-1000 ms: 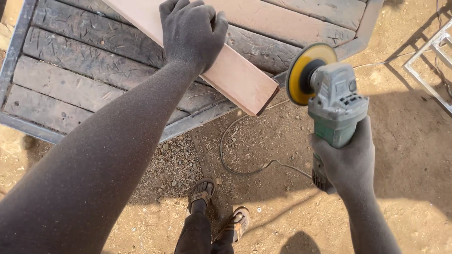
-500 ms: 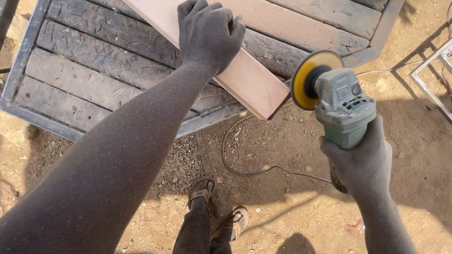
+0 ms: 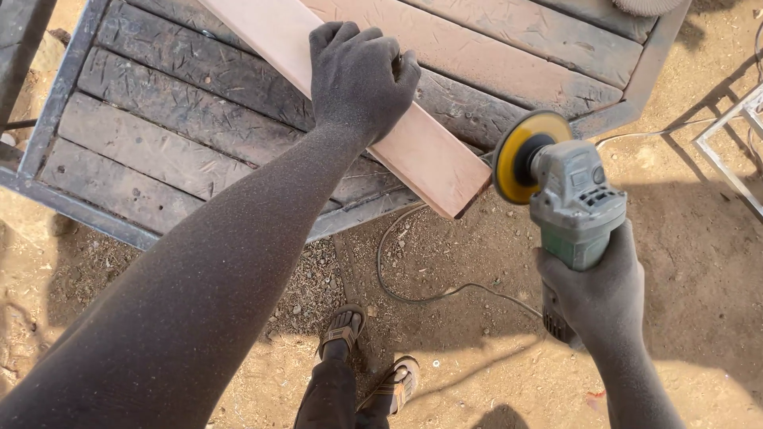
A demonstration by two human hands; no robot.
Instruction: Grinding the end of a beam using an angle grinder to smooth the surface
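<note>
The left hand (image 3: 359, 67) stays clamped on the pale board (image 3: 413, 151) across the slatted bench (image 3: 143, 151) — the right hand (image 3: 592, 290), gripping the grinder (image 3: 568, 199), has brought its yellow disc (image 3: 517, 156) closer — now just right of the board's near end.

Outdoor workshop yard, open air. Bare sandy ground (image 3: 477, 373) under my sandalled feet (image 3: 342, 330), strong sun, hard shadows. Rough plank workbench (image 3: 159, 135) in steel frame at 11 o'clock, top scarred by cuts. Angle grinder (image 3: 568, 202) in my right hand (image 3: 592, 294), cable (image 3: 413, 294) trailing over dirt. White metal frame (image 3: 727, 135) at 3 o'clock.
</note>
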